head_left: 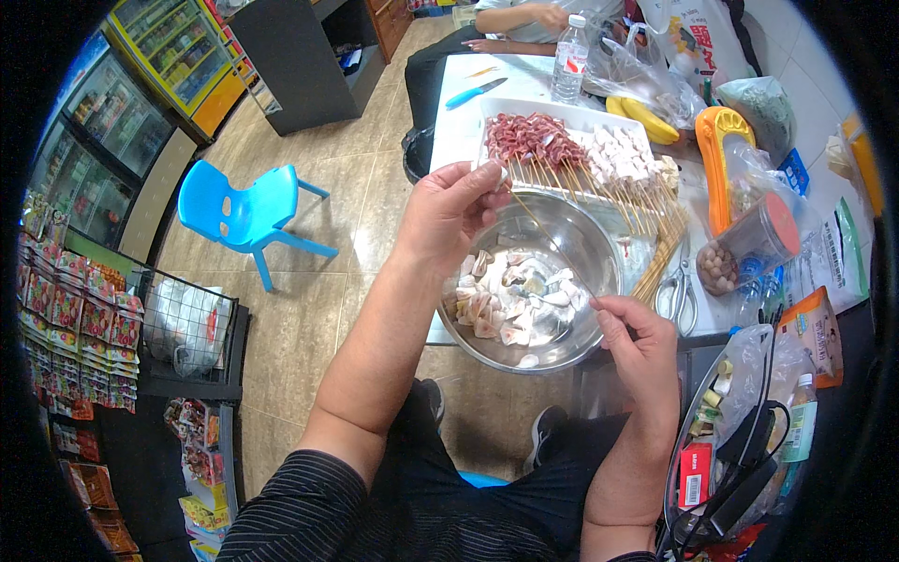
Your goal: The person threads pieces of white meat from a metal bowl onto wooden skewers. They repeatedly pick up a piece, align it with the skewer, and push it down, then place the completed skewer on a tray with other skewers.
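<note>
My left hand (453,211) pinches a small pale piece of meat (500,175) at the upper end of a thin bamboo skewer (551,242). The skewer's lower end is between the fingertips of my right hand (635,344). Below both hands, a stainless steel bowl (604,246) holds several pale, whitish pieces of raw meat or skin (491,309). Beyond the bowl stands a white tray (639,126). In it lie skewers of red meat (534,140) and skewers of white pieces (614,151), their sticks pointing towards me.
Loose bamboo skewers (657,263) and scissors (678,295) lie right of the bowl. A blue-handled knife (474,93), water bottle (570,60) and bananas (642,118) are farther back. Another person's arm (523,21) rests at the far edge. A blue chair (242,211) stands left.
</note>
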Available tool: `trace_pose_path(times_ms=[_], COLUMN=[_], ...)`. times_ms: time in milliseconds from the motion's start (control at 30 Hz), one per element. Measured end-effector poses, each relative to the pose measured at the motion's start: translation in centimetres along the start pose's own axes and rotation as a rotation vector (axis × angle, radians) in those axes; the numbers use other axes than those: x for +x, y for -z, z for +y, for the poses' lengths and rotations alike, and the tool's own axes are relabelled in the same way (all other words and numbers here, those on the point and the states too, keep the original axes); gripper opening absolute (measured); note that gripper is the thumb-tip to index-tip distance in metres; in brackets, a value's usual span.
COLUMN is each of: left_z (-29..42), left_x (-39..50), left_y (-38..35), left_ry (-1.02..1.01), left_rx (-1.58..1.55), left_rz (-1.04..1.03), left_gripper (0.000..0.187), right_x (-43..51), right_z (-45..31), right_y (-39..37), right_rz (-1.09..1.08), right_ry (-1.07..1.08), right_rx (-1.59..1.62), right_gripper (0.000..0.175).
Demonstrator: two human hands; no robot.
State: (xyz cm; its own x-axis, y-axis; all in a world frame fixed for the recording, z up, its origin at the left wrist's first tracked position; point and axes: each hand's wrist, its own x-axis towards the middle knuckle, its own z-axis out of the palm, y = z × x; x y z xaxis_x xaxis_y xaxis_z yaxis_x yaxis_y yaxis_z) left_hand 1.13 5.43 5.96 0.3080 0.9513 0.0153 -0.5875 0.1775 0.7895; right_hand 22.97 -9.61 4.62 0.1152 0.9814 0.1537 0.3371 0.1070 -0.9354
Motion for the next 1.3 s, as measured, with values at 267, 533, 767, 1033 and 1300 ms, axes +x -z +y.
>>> trace_pose_path(times_ms=[267, 533, 767, 1033, 1300], left_z=[0.8, -1.0, -2.7, -1.9, -3.2], left_x=[-0.4, -0.9, -1.8, -1.3, -0.6], left_y=[0.3, -1.4, -2.9, -1.0, 1.0], left_ry=[0.083, 0.143, 0.252, 0.012, -0.072], left_rx=[0.246, 0.243, 0.405, 0.776, 1.963], left_rz=[-0.076, -0.169, -0.228, -0.271, -0.151], left_gripper=[0.016, 0.019, 0.024, 0.043, 0.016], right_x=[0.1, 0.3, 0.7, 0.6, 0.6], right_z=[0.4, -0.6, -0.1, 0.7, 0.9], right_y=[-0.6, -1.7, -2.9, -2.4, -1.5], right_rz=[0.049, 0.052, 0.086, 0.104, 0.138], right_ry=[0.110, 0.028, 0.011, -0.006, -0.013], right_rx=[-0.036, 0.054, 0.129, 0.158, 0.135], right_gripper=[0.015, 0.016, 0.018, 0.018, 0.018])
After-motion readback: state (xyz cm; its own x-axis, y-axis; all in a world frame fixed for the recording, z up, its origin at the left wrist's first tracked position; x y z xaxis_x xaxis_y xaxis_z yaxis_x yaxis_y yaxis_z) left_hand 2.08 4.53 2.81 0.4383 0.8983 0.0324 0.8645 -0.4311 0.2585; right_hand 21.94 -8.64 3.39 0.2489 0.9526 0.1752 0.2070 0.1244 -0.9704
